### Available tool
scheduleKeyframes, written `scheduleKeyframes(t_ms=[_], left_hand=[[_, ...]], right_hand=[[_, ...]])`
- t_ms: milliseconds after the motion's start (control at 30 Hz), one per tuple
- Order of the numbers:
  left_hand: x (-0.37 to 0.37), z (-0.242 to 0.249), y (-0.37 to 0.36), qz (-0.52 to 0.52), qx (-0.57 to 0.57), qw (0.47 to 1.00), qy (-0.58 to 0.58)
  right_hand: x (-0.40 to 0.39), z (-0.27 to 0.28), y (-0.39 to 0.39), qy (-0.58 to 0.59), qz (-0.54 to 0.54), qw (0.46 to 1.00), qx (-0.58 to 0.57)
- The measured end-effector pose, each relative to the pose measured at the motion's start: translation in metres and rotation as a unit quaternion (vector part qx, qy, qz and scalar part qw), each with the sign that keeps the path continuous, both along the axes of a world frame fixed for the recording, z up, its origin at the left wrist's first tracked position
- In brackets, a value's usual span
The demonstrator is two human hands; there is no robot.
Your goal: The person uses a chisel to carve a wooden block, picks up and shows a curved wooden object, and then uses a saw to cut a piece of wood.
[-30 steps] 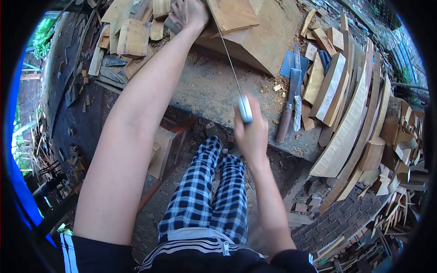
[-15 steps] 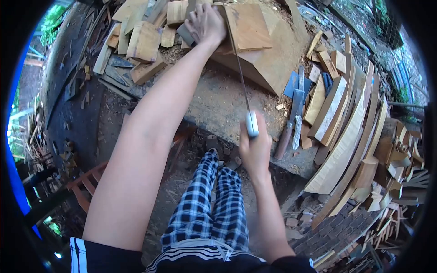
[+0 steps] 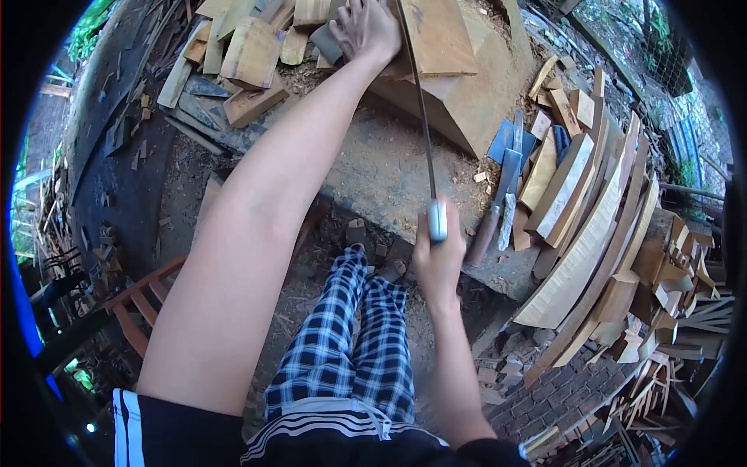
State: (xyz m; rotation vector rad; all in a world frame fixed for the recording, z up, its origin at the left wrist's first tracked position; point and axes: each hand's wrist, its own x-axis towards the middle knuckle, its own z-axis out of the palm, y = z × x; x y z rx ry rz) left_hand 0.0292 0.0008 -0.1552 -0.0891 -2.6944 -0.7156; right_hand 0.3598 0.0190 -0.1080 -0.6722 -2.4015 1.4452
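Observation:
My right hand (image 3: 440, 253) is closed around the pale handle of a handsaw (image 3: 425, 132). The saw's thin blade, seen nearly edge-on, runs up along the left edge of a flat wooden board (image 3: 440, 39). My left hand (image 3: 367, 31) rests with fingers spread just left of the blade, pressing on wood at the top of the view. Its fingertips lie close to a dark grey rounded piece (image 3: 327, 45). What is under the palm is hidden. The board lies on a larger slanted wooden block (image 3: 467, 109).
Cut wood blocks (image 3: 253, 54) are heaped left of my left hand. A large knife (image 3: 502, 191) lies right of the saw, beside long curved wood strips (image 3: 595, 241). The worn workbench (image 3: 373, 183) carries sawdust. A reddish wooden chair (image 3: 136, 307) stands at lower left.
My right hand has drawn the saw a little toward me. The left hand stays in place on the wood; the whole view has shifted slightly.

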Motion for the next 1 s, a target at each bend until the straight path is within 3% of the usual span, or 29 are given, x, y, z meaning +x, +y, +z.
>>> scheduleKeyframes(t_ms=[100,133,300,500,567,600,767,900,1000], left_hand=[[0.001,-0.004,-0.004,0.006,-0.001,1.000,-0.022],[0.000,0.000,-0.006,-0.017,-0.003,0.999,-0.036],[-0.007,-0.011,-0.007,-0.037,0.004,0.999,0.009],[0.001,-0.001,-0.008,-0.032,-0.015,0.999,-0.015],[0.016,-0.002,-0.003,0.000,0.059,0.998,0.005],[0.027,0.005,-0.003,-0.001,0.092,0.993,-0.070],[0.031,0.017,-0.007,-0.034,0.100,0.991,-0.081],[0.031,0.016,-0.006,-0.015,0.080,0.995,-0.065],[0.034,0.021,-0.005,-0.005,0.086,0.993,-0.085]], right_hand=[[0.038,0.019,0.002,-0.066,-0.015,0.995,-0.073],[0.035,0.019,0.008,-0.073,0.001,0.996,-0.049],[-0.064,-0.015,0.018,0.031,0.015,0.999,0.003],[-0.081,-0.017,0.012,0.035,-0.014,0.999,-0.022],[-0.082,-0.016,0.015,0.052,-0.018,0.998,0.013],[-0.082,-0.015,0.015,0.046,-0.017,0.999,0.011],[-0.084,-0.003,0.010,0.016,-0.022,1.000,0.009],[-0.058,-0.003,0.010,0.036,-0.008,0.999,-0.023],[0.017,0.002,0.001,-0.031,-0.009,0.998,-0.047]])
